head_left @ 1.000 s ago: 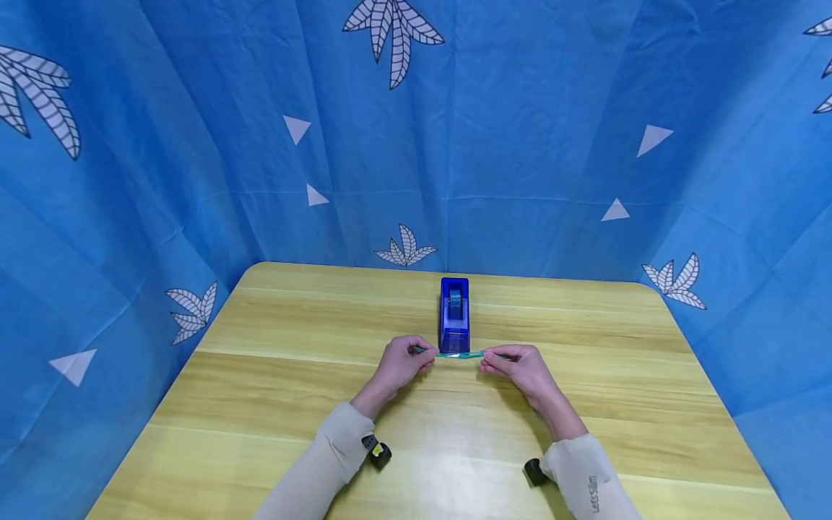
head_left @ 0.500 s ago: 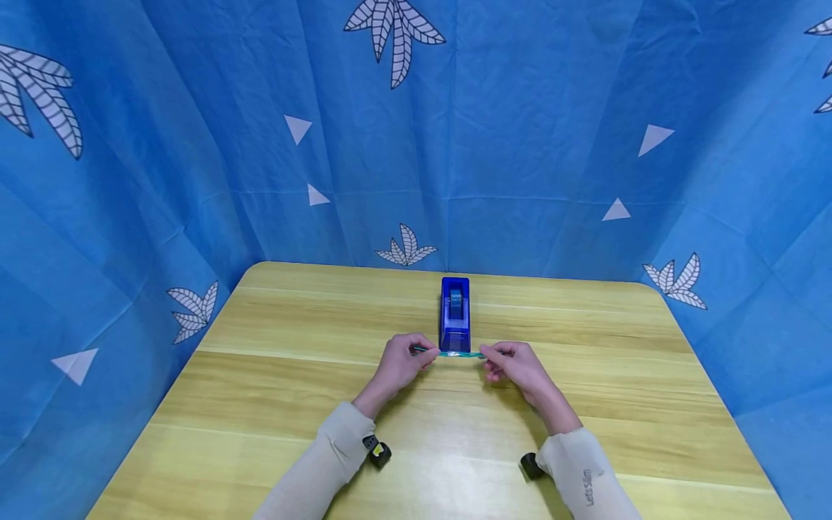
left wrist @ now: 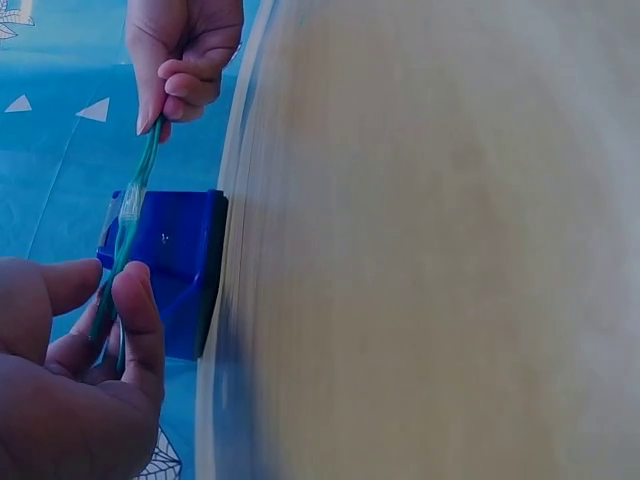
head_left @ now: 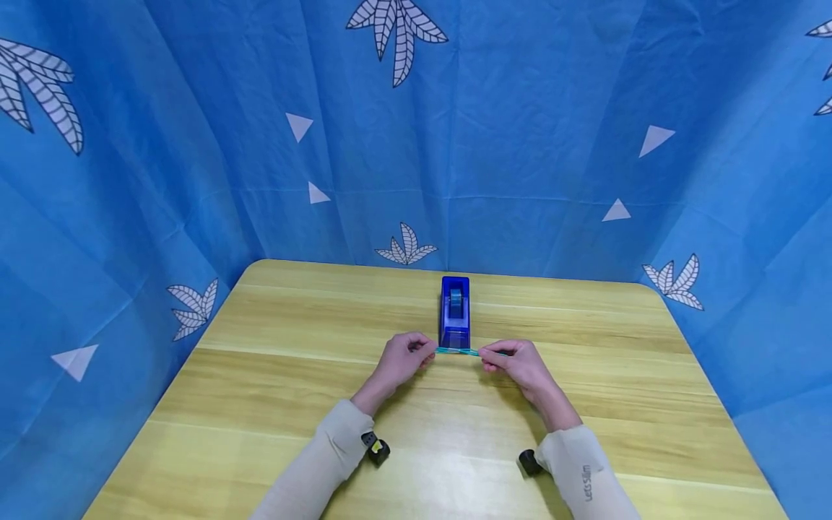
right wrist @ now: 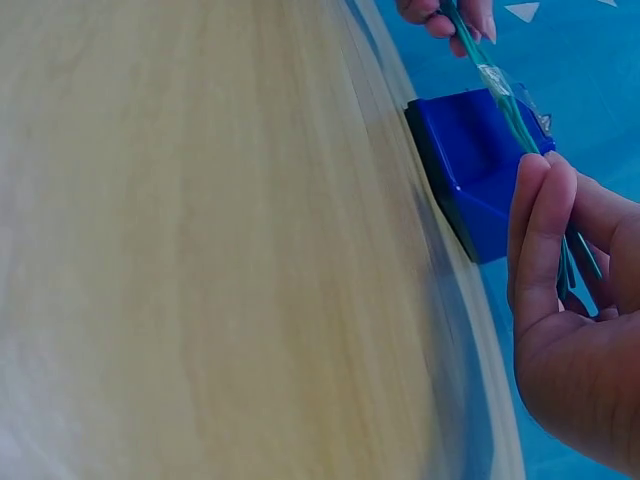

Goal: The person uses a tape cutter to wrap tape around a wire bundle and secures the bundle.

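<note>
Both hands stretch a thin bundle of green cord-like strands (head_left: 457, 351) between them, level, close in front of the blue tape dispenser (head_left: 455, 312). My left hand (head_left: 403, 357) grips its left end between thumb and fingers. At the other end, my right hand (head_left: 516, 365) pinches the strands with thumb against fingertips. A clear, shiny piece of tape (left wrist: 131, 202) wraps the middle of the bundle. In the right wrist view, loose strand ends (right wrist: 582, 255) come out below the right fingers. Inside the dispenser sits a roll of tape (head_left: 456, 297).
The wooden table (head_left: 312, 310) spreads to either side of the hands. A blue curtain (head_left: 533, 130) with leaf and triangle prints hangs close behind and along both sides. Small black devices are strapped at both wrists, the left one (head_left: 378, 451) over the sleeve cuff.
Since one second ago, my right hand has shifted slightly left and away from me. The strands have risen a little in the view. Both hands keep their hold; the dispenser stays put.
</note>
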`<state>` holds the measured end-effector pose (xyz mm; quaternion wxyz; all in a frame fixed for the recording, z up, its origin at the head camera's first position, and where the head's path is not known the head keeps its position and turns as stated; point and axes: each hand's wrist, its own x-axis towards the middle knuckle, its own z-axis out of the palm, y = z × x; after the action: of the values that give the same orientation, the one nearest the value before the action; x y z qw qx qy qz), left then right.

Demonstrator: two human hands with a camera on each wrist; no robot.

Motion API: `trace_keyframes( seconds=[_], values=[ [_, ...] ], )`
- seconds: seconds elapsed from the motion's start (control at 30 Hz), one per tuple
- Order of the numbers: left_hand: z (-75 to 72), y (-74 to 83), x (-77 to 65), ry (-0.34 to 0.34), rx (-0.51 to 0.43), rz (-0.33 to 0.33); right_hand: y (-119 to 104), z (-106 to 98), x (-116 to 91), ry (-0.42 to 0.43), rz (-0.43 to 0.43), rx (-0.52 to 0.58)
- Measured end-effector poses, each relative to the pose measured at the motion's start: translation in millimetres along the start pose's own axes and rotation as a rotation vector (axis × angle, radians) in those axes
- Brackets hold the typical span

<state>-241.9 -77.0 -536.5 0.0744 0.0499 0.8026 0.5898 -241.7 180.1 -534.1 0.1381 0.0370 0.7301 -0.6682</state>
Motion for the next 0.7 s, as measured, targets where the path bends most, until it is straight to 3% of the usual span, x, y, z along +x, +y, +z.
trace_keyframes(
  seconds=[0.2,0.3,0.7],
  values=[
    [2.3,-0.2,3.1,-0.020,-0.102,-0.065,0.8,-1.5,0.8,0.009,0.010,-0.008],
    [3.0,0.9,3.4,-0.029,-0.095,-0.078,1.1,-2.0,0.6,0.009,0.012,-0.010],
    [-1.7,3.6,3.5,0.005,-0.015,0.034,-0.2,2.8,5.9,-0.035,0.023,0.017]
  ],
)
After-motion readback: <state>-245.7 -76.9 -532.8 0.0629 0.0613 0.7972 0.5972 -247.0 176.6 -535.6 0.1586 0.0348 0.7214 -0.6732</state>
